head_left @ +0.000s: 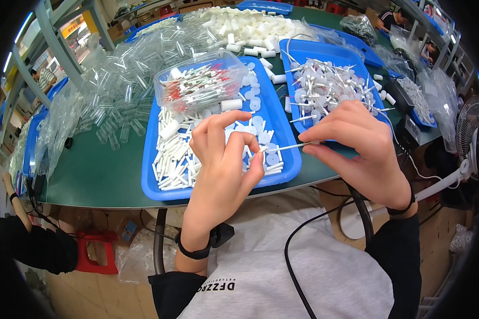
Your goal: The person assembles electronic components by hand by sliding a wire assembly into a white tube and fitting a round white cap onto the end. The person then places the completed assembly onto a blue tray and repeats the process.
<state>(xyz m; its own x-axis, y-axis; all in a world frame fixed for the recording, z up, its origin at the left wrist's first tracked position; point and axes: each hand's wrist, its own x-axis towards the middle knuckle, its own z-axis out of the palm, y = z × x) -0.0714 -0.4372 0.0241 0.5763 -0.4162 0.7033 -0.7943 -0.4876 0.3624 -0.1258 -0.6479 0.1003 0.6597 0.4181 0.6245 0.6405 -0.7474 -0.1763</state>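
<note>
My right hand pinches a thin white stick between thumb and forefinger. The stick points left to the fingertips of my left hand, which are closed on something small and white at its end, mostly hidden. Both hands are above a blue tray of short white rods, translucent discs and a few white cylinders. On its far part rests a clear plastic box with red and white sticks. Behind my right hand, a second blue tray holds white sticks with translucent discs on them.
Clear plastic tubes lie in a heap at the left on the green table. White cylinders are piled at the back. A black power box and a fan stand at the right. A red stool is at lower left, near another person's arm.
</note>
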